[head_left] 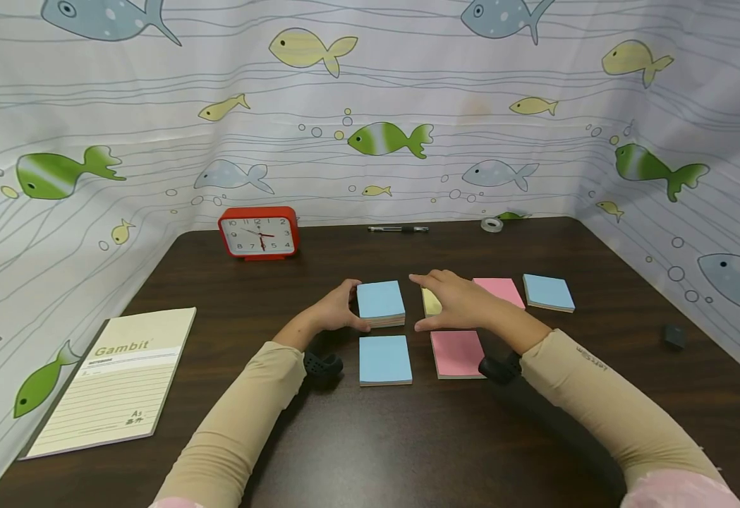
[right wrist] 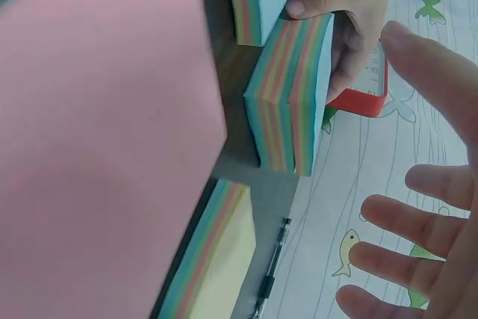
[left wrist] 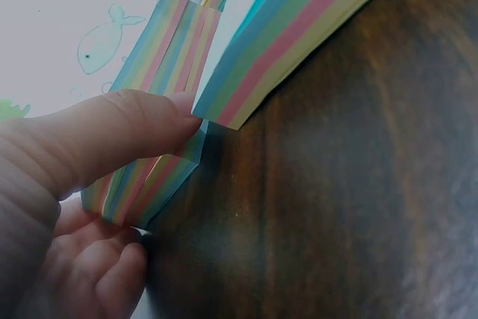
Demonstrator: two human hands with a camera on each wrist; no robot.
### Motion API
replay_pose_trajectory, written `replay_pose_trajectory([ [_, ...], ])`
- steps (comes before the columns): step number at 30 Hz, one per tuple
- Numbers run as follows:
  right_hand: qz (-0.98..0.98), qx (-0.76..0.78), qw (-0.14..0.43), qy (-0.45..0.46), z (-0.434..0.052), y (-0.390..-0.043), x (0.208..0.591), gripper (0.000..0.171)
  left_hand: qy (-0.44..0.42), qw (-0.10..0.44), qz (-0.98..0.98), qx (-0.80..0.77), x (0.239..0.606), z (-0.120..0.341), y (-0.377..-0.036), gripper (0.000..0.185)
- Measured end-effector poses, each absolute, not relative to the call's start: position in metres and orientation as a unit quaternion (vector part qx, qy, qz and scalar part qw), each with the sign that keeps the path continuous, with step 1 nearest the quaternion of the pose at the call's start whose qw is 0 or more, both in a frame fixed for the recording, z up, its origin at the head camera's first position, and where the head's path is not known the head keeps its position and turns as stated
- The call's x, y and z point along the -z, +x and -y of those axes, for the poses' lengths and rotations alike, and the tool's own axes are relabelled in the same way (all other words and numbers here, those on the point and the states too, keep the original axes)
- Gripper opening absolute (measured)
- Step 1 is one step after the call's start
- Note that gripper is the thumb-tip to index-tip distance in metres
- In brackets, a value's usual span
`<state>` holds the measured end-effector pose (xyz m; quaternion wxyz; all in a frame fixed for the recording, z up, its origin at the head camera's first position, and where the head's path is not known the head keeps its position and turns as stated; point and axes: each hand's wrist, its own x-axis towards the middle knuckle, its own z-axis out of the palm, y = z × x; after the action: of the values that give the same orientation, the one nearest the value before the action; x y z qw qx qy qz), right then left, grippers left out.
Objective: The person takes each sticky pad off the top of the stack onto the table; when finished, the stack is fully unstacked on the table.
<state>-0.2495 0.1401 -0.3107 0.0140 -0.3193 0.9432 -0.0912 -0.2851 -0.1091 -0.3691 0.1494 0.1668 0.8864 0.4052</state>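
A thick, blue-topped stack of sticky-note pads [head_left: 380, 300] with striped edges stands mid-table. My left hand [head_left: 334, 307] grips its left side; in the left wrist view the thumb [left wrist: 127, 128] lies along the near edge. Farther right, my right hand [head_left: 461, 300] hovers with fingers spread and nothing held, as the right wrist view shows. It partly covers a yellow-topped pad [head_left: 431, 303] on the table. In front lie a blue pad [head_left: 385, 360] and a pink pad [head_left: 457, 353]. Behind the right wrist is another pink pad [head_left: 499, 289], beside a blue one [head_left: 549, 291].
A red clock [head_left: 259, 233] stands at the back left. Along the back edge lie a pen [head_left: 398, 228] and a tape roll [head_left: 492, 224]. A notebook [head_left: 116, 381] is at the left, a small black block [head_left: 674, 337] at the right. A fish-print curtain [head_left: 408, 183] encloses the table.
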Motion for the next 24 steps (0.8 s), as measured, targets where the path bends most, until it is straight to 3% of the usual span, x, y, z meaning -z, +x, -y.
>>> replay_pose_trajectory([
  [9,-0.939,0.060,0.011,-0.338,-0.113,-0.268,0.311,0.084,0.167,0.146,-0.887,-0.405,0.369,0.108,-0.285,0.094],
  [24,-0.938,0.064,0.097,-0.326,-0.079,-0.294,0.327,0.092,0.173,0.143,-0.884,-0.409,0.367,0.108,-0.284,0.093],
])
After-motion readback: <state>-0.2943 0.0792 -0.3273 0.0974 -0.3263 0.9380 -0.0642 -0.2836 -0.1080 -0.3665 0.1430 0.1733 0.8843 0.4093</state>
